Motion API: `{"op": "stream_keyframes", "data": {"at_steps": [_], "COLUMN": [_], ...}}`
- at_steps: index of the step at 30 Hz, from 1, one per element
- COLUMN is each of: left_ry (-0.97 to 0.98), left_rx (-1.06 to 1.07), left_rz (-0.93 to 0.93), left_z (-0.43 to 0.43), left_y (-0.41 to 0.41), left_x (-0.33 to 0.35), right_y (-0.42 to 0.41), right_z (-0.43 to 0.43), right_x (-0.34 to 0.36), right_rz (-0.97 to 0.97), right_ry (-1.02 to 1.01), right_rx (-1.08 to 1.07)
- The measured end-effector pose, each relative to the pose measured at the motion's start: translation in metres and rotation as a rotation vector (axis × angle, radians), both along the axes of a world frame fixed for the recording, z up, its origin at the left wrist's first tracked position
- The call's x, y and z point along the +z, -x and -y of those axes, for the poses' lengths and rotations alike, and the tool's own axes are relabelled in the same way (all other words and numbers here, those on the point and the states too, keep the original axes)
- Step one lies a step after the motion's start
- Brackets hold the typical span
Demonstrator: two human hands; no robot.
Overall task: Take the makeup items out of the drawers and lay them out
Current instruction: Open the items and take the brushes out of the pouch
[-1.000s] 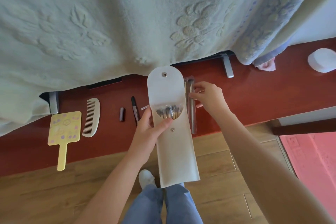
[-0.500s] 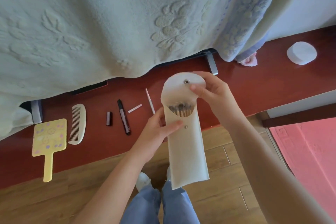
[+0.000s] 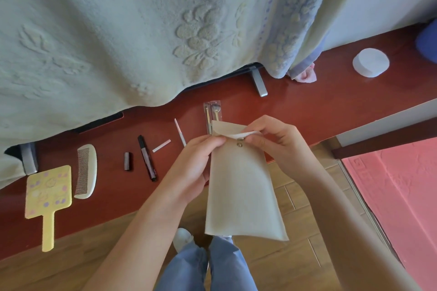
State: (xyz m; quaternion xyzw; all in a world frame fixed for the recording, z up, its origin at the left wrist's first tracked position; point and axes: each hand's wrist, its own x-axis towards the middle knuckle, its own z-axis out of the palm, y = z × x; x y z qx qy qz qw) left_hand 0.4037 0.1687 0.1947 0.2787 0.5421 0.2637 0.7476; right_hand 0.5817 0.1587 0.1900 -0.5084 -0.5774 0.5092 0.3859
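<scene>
I hold a long beige brush pouch [image 3: 241, 186] upright over the front edge of the red wooden surface [image 3: 319, 101]. My left hand [image 3: 196, 160] grips its upper left side. My right hand [image 3: 276, 142] pinches the flap, folded down over the mouth by the metal snap. The brushes inside are hidden. Laid out on the red surface are a yellow hand mirror [image 3: 47, 194], a white comb [image 3: 85, 171], a small dark tube [image 3: 127, 161], a black pen-like stick [image 3: 147, 158], a short white stick [image 3: 161, 146], a thin pink-white stick [image 3: 180, 132] and packaged brushes [image 3: 212, 112] behind the pouch.
A pale green embossed blanket [image 3: 130, 30] hangs over the back of the surface, over grey metal feet [image 3: 259, 82]. A white round pad [image 3: 370, 62] and a pink cloth scrap [image 3: 305, 75] lie at the right. Wooden floor and a pink mat [image 3: 402, 191] are below.
The pouch flap stood open with the brush tips showing; my right hand has folded it down over the mouth. The packaged brushes now lie on the surface behind the pouch.
</scene>
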Motion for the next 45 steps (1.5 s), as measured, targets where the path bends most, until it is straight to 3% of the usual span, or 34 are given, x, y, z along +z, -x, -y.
{"op": "stream_keyframes", "data": {"at_steps": [3,16,21,29,45], "left_ry": [0.009,0.052,-0.024,-0.353,-0.395], "left_rx": [0.005,0.039,-0.003,-0.015,0.000], "left_rz": [-0.008,-0.100,-0.087,-0.062,-0.001], "left_z": [-0.001,-0.003,-0.002,0.001,-0.010], "left_y": [-0.003,-0.016,-0.020,-0.030,-0.035], "left_x": [0.000,-0.004,-0.008,-0.013,-0.030], "right_y": [-0.002,-0.008,-0.012,-0.018,-0.014], "right_z": [0.001,0.011,0.016,0.024,0.024], "right_x": [-0.001,-0.025,-0.032,-0.041,-0.060], "right_rz": [0.080,0.063,0.194,0.260,0.573], "right_ry": [-0.031,0.000,-0.146,-0.335,-0.624], "right_rx": [0.013,-0.052,-0.084,-0.162,-0.279]}}
